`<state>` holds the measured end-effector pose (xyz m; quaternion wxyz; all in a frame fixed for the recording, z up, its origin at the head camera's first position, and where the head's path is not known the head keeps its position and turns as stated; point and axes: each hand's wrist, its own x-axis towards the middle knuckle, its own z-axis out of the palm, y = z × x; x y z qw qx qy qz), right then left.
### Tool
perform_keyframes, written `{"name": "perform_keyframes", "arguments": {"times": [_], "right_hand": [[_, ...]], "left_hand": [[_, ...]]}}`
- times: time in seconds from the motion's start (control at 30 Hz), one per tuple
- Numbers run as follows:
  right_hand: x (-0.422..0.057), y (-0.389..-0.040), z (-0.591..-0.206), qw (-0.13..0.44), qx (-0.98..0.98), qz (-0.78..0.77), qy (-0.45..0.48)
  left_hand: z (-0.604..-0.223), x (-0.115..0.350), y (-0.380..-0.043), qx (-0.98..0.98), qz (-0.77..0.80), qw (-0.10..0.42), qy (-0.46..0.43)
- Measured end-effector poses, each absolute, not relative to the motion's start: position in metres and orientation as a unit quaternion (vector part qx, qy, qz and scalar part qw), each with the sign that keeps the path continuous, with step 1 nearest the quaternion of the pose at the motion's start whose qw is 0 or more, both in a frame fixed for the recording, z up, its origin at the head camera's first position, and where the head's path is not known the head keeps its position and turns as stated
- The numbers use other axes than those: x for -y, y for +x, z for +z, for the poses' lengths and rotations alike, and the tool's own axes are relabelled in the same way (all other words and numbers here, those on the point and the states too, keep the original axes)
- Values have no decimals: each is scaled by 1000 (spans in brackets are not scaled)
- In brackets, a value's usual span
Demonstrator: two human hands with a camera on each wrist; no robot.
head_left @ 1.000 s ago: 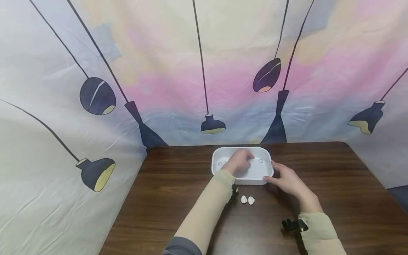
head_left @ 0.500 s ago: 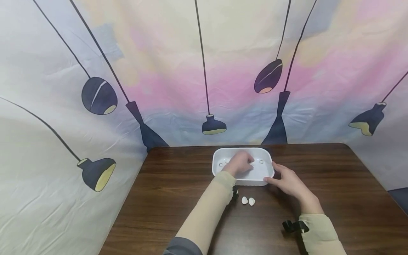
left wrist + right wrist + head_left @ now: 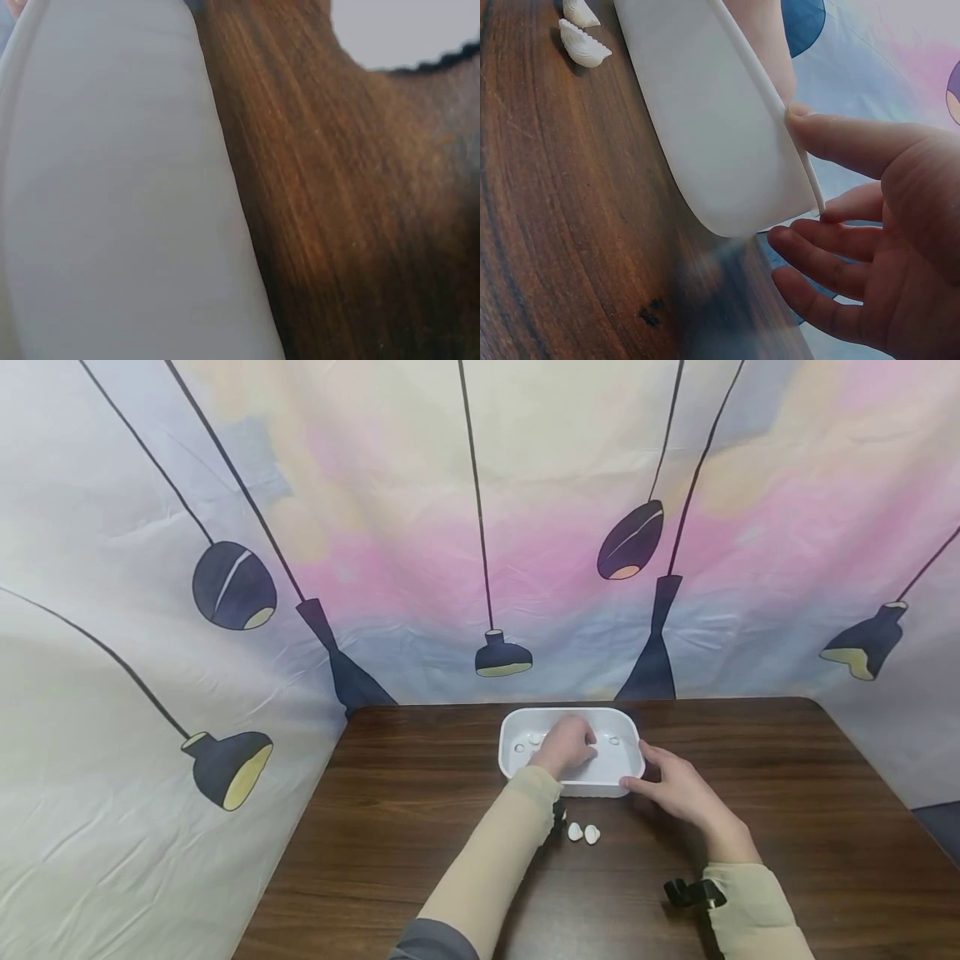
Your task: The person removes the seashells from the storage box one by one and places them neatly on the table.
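A white rectangular tray stands near the table's far edge, with a few small pale shells on its floor. My left hand reaches over the near rim into it, fingers bent down; its fingertips are partly hidden, so I cannot tell whether they pinch anything. With the thumb on the rim and a forefinger at the corner, my right hand holds the tray's right end. In the right wrist view that hand's other fingers spread below the corner. Two white ribbed seashells lie on the table in front of the tray.
The dark wood-grain table reaches back to a hanging cloth printed with lamps. The left wrist view is mostly filled by the tray's outer wall, with a white shape at the upper right.
My left hand's fingers have drawn in slightly inside the tray, and its forearm has shifted a little to the right. The right hand and the tray have stayed in place.
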<state>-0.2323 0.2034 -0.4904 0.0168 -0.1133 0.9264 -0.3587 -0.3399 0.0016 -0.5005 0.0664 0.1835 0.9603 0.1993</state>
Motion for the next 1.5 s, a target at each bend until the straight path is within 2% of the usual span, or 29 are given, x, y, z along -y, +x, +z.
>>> {"name": "perform_keyframes", "arguments": {"times": [0.33,0.57,0.97,1.5], "right_hand": [[-204,-234,-489,18,-927,-357,-111],[-204,-232,-488,19,-928,-355,-112],[-205,-233,-488,25,-929,-353,-108],[-203,-230,-490,20,-927,-357,-114]], "left_hand": [[-499,3,-342,-955,210,60,199],[-498,10,-342,-961,204,61,177],[-495,16,-345,-951,194,87,226],[-498,18,-341,-953,196,79,219]]}}
